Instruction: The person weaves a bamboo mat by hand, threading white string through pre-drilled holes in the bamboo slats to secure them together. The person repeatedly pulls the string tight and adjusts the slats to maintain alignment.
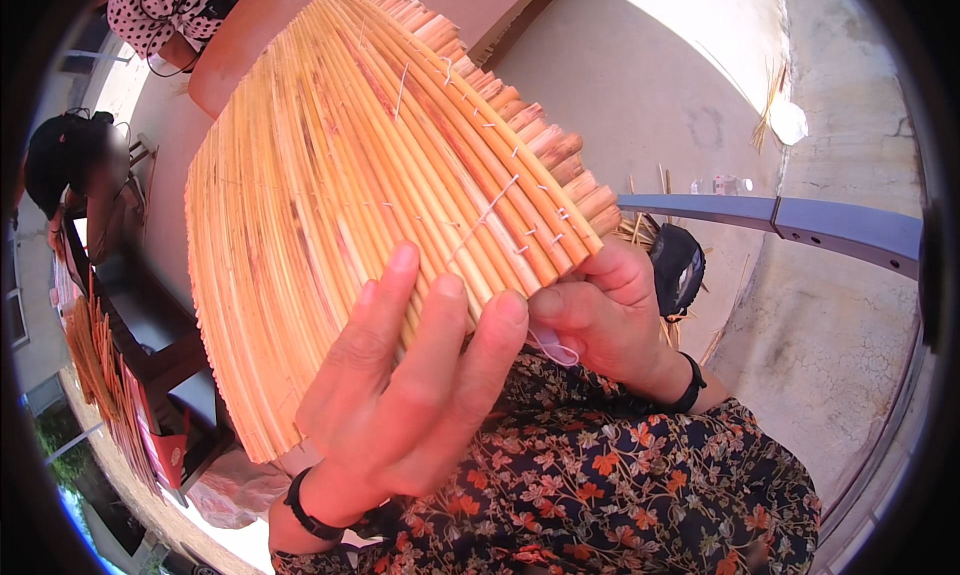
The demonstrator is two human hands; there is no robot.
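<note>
A stitched mat of yellow reed stalks fills the middle of the view, tilted up in front of me. Short white thread stitches cross its right part, and a layer of stubby cut stalk ends shows along the right edge. My left hand grips the near edge, its fingers lying over the top face; its thumb is hidden. At the near right corner my right hand is closed on the mat, thumb against the edge. A loop of pale thread hangs beside that thumb. Whether a needle is there is hidden.
A blue-grey metal bar runs across the right side. Behind it lie a black bag-like object, loose reeds and a clear plastic bottle. A bundle of reeds stands at left. Two people are farther back.
</note>
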